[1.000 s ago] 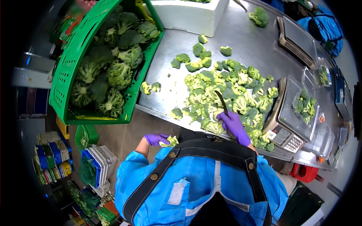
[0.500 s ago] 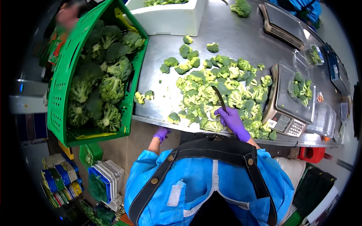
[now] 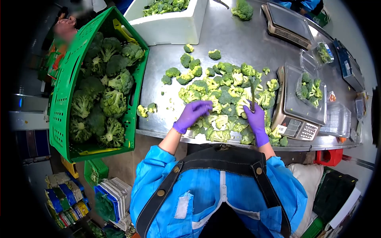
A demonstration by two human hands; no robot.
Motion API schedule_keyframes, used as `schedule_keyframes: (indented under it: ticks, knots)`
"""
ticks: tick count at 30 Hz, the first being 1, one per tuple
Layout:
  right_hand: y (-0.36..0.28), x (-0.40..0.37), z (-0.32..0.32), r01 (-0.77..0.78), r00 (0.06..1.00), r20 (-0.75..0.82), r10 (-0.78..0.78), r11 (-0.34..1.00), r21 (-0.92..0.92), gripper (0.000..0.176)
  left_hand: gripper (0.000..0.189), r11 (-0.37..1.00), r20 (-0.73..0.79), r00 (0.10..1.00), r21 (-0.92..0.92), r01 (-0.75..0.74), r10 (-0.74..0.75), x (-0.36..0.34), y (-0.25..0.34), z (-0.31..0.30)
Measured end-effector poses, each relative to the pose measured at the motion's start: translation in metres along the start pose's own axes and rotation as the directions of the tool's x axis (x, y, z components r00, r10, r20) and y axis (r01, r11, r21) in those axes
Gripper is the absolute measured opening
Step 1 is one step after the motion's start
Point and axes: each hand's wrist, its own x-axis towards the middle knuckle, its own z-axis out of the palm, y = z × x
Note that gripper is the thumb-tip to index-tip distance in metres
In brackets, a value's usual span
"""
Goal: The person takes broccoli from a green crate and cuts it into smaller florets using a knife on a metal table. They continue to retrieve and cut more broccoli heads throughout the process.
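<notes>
My right hand (image 3: 256, 122), in a purple glove, is closed around the handle of a narrow, dark, curved knife (image 3: 253, 92). Its blade points away from me over a pile of cut broccoli florets (image 3: 224, 95). My left hand (image 3: 194, 114), gloved the same way, hovers at the pile's near left side. Its fingers reach to the right, partly stretched, and I see nothing held in them. Larger floret pieces (image 3: 218, 135) lie at the near table edge between the two hands.
A green crate (image 3: 137, 99) full of broccoli heads stands tilted on the left. Behind is a white foam box (image 3: 170, 29) of florets. To the right, a scale (image 3: 305, 107) carries a clear tray of broccoli (image 3: 311, 89). A second scale (image 3: 287, 23) and whole broccoli (image 3: 243, 10) sit farther back.
My left hand has risen from below the table edge to the florets. My right hand has shifted slightly right, and the knife now points more straight ahead. The view has shifted a little.
</notes>
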Motion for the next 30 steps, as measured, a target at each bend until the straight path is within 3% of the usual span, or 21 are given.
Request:
schedule_keyframes:
  ticks: [1, 3, 5, 9, 11, 12, 13, 15, 16, 17, 18, 19, 20, 21, 24, 25, 26, 27, 29, 30]
  knots:
    - [0.000, 0.002, -0.003, -0.204, 0.977, 0.119, 0.176, 0.935, 0.289, 0.051, 0.031, 0.996, -0.112, 0.990, 0.043, -0.076, 0.081, 0.013, 0.001, -0.002]
    - [-0.007, 0.002, -0.006, -0.237, 0.971, 0.121, 0.207, 0.903, 0.358, 0.053, 0.034, 0.947, -0.199, 0.944, 0.238, -0.214, 0.264, 0.030, 0.007, -0.007]
    - [-0.017, -0.001, -0.011, -0.306, 0.952, 0.132, 0.278, 0.817, 0.489, 0.056, 0.036, 0.929, -0.157, 0.937, 0.253, -0.268, 0.313, 0.038, 0.015, 0.001]
    - [-0.032, -0.002, -0.012, -0.232, 0.972, 0.148, 0.185, 0.866, 0.444, 0.047, 0.042, 0.856, -0.067, 0.920, 0.399, -0.329, 0.385, 0.051, 0.009, 0.011]
    - [-0.024, 0.002, -0.009, -0.188, 0.982, 0.060, 0.178, 0.910, 0.369, 0.044, 0.051, 0.516, -0.193, 0.819, 0.845, -0.142, 0.540, 0.063, -0.009, -0.002]
    - [-0.020, 0.003, -0.010, -0.202, 0.979, 0.085, 0.183, 0.871, 0.448, 0.041, 0.059, 0.521, -0.297, 0.853, 0.853, 0.035, 0.429, 0.069, -0.012, -0.011]
    - [-0.014, 0.005, -0.008, -0.204, 0.979, 0.086, 0.186, 0.839, 0.504, 0.040, 0.061, 0.438, -0.360, 0.864, 0.879, 0.188, 0.352, 0.073, -0.015, -0.018]
    - [-0.019, 0.003, -0.009, -0.199, 0.978, 0.031, 0.204, 0.889, 0.412, 0.041, 0.063, 0.739, -0.284, 0.942, 0.671, 0.060, 0.181, 0.084, -0.052, -0.053]
    - [-0.019, 0.002, -0.009, -0.173, 0.984, 0.026, 0.178, 0.898, 0.404, 0.040, 0.058, 0.675, -0.221, 0.915, 0.735, -0.070, 0.336, 0.086, -0.063, -0.062]
    - [-0.018, 0.001, -0.009, -0.167, 0.985, 0.032, 0.169, 0.900, 0.404, 0.040, 0.058, 0.674, -0.230, 0.911, 0.736, -0.067, 0.342, 0.084, -0.061, -0.065]
    - [-0.016, 0.001, -0.009, -0.143, 0.988, 0.009, 0.153, 0.898, 0.416, 0.039, 0.053, 0.868, -0.352, 0.888, 0.487, -0.097, 0.297, 0.084, -0.059, -0.068]
    - [-0.016, 0.001, -0.009, -0.119, 0.990, -0.015, 0.139, 0.895, 0.429, 0.038, 0.047, 0.971, -0.449, 0.867, 0.191, -0.143, 0.216, 0.083, -0.057, -0.071]
    - [-0.023, -0.001, -0.008, -0.107, 0.986, -0.070, 0.149, 0.905, 0.412, 0.036, 0.040, 0.973, -0.459, 0.884, -0.147, -0.177, 0.092, 0.075, -0.031, -0.066]
    - [-0.023, -0.002, -0.007, -0.103, 0.988, -0.065, 0.142, 0.905, 0.412, 0.036, 0.039, 0.932, -0.338, 0.941, -0.349, -0.102, -0.023, 0.071, -0.026, -0.076]
    - [-0.023, -0.003, -0.002, -0.009, 0.973, -0.220, 0.061, 0.973, 0.230, 0.038, 0.057, 0.988, -0.414, 0.910, -0.132, -0.075, 0.014, 0.060, -0.008, -0.066]
    - [-0.023, -0.003, 0.001, 0.075, 0.961, -0.276, -0.030, 0.985, 0.153, 0.037, 0.069, 1.000, -0.294, 0.955, -0.017, 0.026, -0.030, 0.054, -0.002, -0.062]
    - [-0.026, -0.004, 0.001, 0.122, 0.952, -0.283, -0.113, 0.992, 0.014, 0.036, 0.078, 0.997, -0.185, 0.982, 0.080, -0.009, 0.024, 0.057, -0.018, -0.061]
    - [-0.030, -0.005, -0.001, 0.169, 0.938, -0.285, -0.199, 0.978, -0.125, 0.036, 0.086, 0.986, -0.118, 0.992, 0.155, 0.056, -0.038, 0.047, -0.005, -0.052]
    - [-0.029, -0.003, -0.001, 0.246, 0.912, -0.297, -0.284, 0.956, -0.160, 0.036, 0.092, 0.777, -0.108, 0.974, 0.623, -0.090, 0.199, 0.038, -0.013, -0.061]
    - [-0.038, -0.005, -0.008, 0.100, 0.964, -0.231, -0.129, 0.986, -0.131, 0.037, 0.093, 0.717, -0.138, 0.966, 0.695, -0.064, 0.220, 0.037, -0.022, -0.083]
